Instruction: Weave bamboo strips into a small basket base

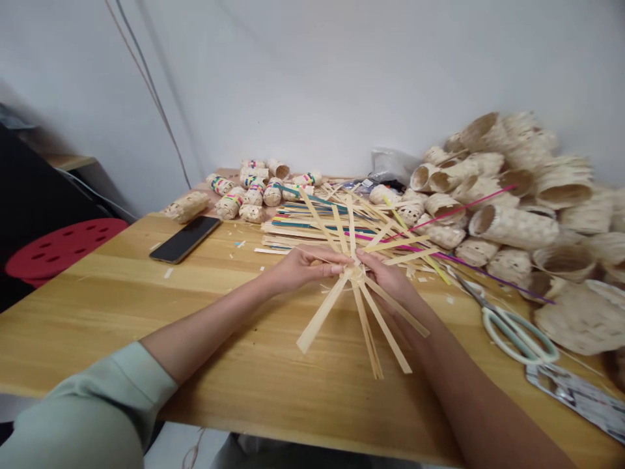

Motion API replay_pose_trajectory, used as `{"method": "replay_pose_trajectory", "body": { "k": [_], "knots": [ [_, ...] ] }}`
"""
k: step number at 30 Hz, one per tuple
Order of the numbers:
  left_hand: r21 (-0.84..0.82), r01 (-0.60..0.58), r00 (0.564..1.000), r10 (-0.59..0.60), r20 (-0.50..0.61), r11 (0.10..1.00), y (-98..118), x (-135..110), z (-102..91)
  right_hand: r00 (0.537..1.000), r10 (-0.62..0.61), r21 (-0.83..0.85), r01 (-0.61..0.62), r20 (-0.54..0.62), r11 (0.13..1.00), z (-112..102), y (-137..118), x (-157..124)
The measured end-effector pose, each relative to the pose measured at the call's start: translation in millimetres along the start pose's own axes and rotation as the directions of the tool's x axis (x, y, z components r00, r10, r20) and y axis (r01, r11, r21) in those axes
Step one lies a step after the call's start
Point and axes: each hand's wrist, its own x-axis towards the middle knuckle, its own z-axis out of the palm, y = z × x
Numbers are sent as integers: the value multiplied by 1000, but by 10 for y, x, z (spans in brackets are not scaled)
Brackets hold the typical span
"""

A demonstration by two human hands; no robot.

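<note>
Between my hands, above the wooden table, is a star-shaped weave of pale bamboo strips point(355, 272), its long loose ends fanning out all round. My left hand point(303, 267) pinches the left side of its centre between thumb and fingers. On the other side, my right hand point(385, 273) grips the weave close to the middle, its fingers partly covered by strips. A few thin strips loop round the centre. Just behind lies a heap of loose flat strips point(297, 229), mostly pale with some blue-green and pink ones.
Small woven baskets point(244, 195) with coloured bands sit at the back left. A large pile of woven tubes point(512, 225) fills the right. Scissors point(517, 332) lie at right, a black phone point(185, 239) at left. A red stool point(63, 247) stands beyond the table's left edge.
</note>
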Motion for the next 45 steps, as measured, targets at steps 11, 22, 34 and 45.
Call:
{"method": "replay_pose_trajectory", "body": {
  "k": [11,22,34,45],
  "knots": [
    [-8,-24,939,20,-342,1000,-172,-34,174,996,83,225,-87,26,971,6,-12,-9],
    [-415,227,969,-247,6,881,-182,-7,294,990,24,113,-9,-136,994,2,57,54],
    [-776,280,897,-441,3,565,-189,43,411,994,4,-25,-6,-110,1000,13,82,79],
    [-814,264,726,-662,-185,517,-111,198,584,980,0,-164,-33,-198,986,59,-16,56]
  ]
}}
